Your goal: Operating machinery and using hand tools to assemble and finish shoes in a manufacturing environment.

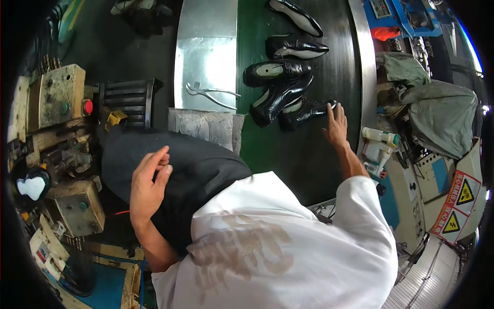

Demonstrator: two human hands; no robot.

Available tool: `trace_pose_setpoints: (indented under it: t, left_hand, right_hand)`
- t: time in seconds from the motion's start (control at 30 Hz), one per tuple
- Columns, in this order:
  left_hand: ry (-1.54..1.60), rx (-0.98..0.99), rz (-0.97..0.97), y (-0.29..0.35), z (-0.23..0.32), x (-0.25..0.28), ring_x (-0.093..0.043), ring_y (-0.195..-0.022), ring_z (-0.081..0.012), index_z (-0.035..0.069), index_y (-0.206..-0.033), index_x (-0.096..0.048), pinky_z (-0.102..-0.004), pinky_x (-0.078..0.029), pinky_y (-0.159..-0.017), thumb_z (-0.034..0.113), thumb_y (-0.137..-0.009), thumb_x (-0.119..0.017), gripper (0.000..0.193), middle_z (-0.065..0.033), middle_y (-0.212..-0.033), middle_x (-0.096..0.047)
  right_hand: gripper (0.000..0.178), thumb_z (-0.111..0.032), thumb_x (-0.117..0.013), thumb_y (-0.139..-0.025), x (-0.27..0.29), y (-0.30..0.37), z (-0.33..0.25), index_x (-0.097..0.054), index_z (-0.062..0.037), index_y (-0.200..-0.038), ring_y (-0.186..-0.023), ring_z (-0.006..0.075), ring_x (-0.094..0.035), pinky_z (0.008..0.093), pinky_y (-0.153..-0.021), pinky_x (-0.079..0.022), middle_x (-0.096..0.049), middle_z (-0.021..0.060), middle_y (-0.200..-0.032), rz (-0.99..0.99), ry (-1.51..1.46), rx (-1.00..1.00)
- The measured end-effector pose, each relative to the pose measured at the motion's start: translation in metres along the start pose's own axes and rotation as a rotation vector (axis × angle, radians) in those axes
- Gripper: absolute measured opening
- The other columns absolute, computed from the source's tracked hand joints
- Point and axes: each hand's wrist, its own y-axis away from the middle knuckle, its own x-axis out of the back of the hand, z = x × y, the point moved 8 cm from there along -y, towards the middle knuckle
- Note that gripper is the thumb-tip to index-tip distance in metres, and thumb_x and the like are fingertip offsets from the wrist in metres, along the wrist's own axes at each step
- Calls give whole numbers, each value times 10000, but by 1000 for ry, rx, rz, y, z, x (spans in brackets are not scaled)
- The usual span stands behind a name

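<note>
My right hand [337,127] reaches over the dark belt with its fingers stretched out. Its fingertips are at the toe of the nearest black shoe [304,114]; whether they touch it I cannot tell. Another black shoe [280,100] lies slantwise against that one, and a third black shoe [275,72] is just beyond. Farther up the belt lie more black shoes [297,47]. My left hand [147,188] hovers beside my dark-trousered leg, loosely bent, thumb apart from the fingers, holding nothing. Metal pincers [211,95] rest on the steel ledge left of the shoes.
A grey cloth pad [206,126] covers the near end of the steel ledge [206,56]. On the left stand a control box with a red button [88,107] and a slatted dark stool [126,103]. Bottles [380,136] and cloth-covered machines [440,116] line the right side.
</note>
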Motion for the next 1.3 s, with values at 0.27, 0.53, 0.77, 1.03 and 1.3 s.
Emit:
trace_pose_setpoints:
  t: [0.27, 0.53, 0.77, 1.03, 1.3]
  left_hand:
    - [-86, -109, 53, -20, 15, 5, -746, -1013, -287, -8, -1415, -667, -375, -600, -907, 7, -1016, -694, 400, -168, -1143, -738]
    - [310, 64, 131, 16, -48, -10, -761, -1038, -212, -21, -1413, -667, -321, -598, -920, 31, -1072, -650, 345, -161, -1168, -764]
    - [392, 0, -13, -47, -36, -20, -739, -1100, -189, -9, -1457, -649, -323, -583, -977, 78, -1090, -660, 377, -134, -1208, -761]
    - [107, -318, 511, -94, 30, 80, -644, -1327, -263, 43, -1580, -550, -359, -538, -1071, 137, -1058, -716, 556, -137, -1489, -631]
    - [-345, -164, 1028, 47, -45, 158, -736, -888, -398, -32, -1165, -754, -425, -573, -766, 136, -1067, -692, 203, -209, -1023, -752]
  right_hand:
    - [780, -495, -935, -738, -60, -15, -32, -639, 17, -1246, -1106, 454, -660, 548, -958, -551, -686, 252, -1170, -308, -84, 281]
    - [1139, -446, -868, -818, -52, 21, -109, -291, -18, -1702, -1258, 478, -687, 518, -1061, -557, -690, 303, -1396, -341, -607, -188]
    - [900, -455, -869, -862, -6, -51, -172, -558, 23, -1558, -1196, 337, -749, 430, -1042, -569, -741, 238, -1361, -140, -1081, -236]
    - [910, -452, -839, -899, 165, -67, -403, -534, 177, -1481, -1165, 304, -717, 401, -1044, -554, -728, 273, -1276, -474, -1349, 130]
    - [1052, -383, -863, -924, 217, -21, -581, -287, 45, -1693, -1563, 400, -447, 447, -1275, -374, -440, 329, -1654, -287, -968, 1050]
